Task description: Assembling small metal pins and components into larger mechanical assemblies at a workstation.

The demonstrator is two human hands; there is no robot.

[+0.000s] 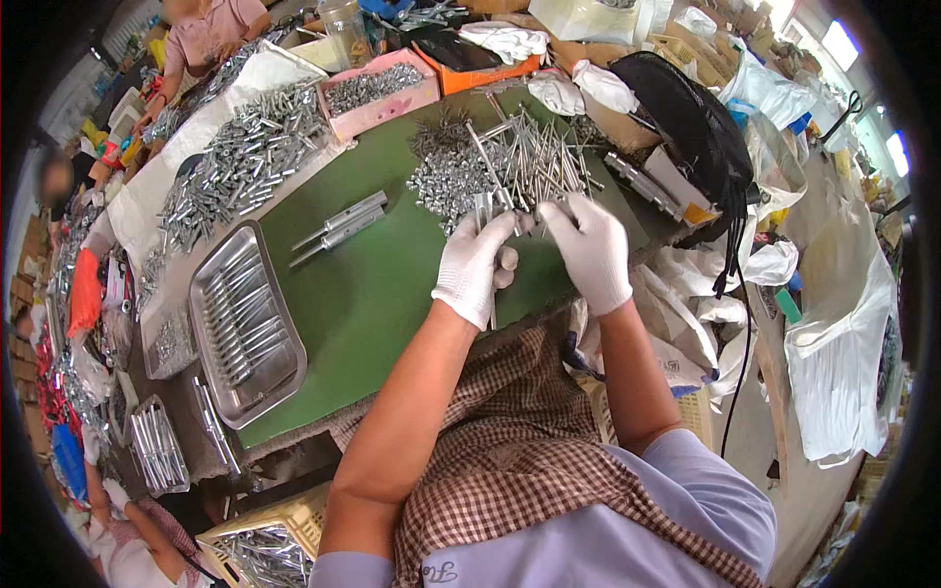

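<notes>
My left hand (476, 263), in a white glove, is closed around a slim metal rod (484, 205); its upper part shows above the fingers. My right hand (593, 253), also gloved, is close by with its fingers pinched together at the near edge of a heap of long thin metal rods (549, 157). What lies between those fingertips is too small to make out. Left of the rods is a pile of small silver metal nuts or sleeves (446, 184). Two assembled metal cylinders with thin rods (345, 231) lie on the green mat (382, 318).
A steel tray (221, 387) holds a row of metal pieces at the left. Behind it lie many metal sleeves (260, 147) and a pink box (426, 88) of small parts. A black bag (686, 118) stands at right. Other people work at the far left.
</notes>
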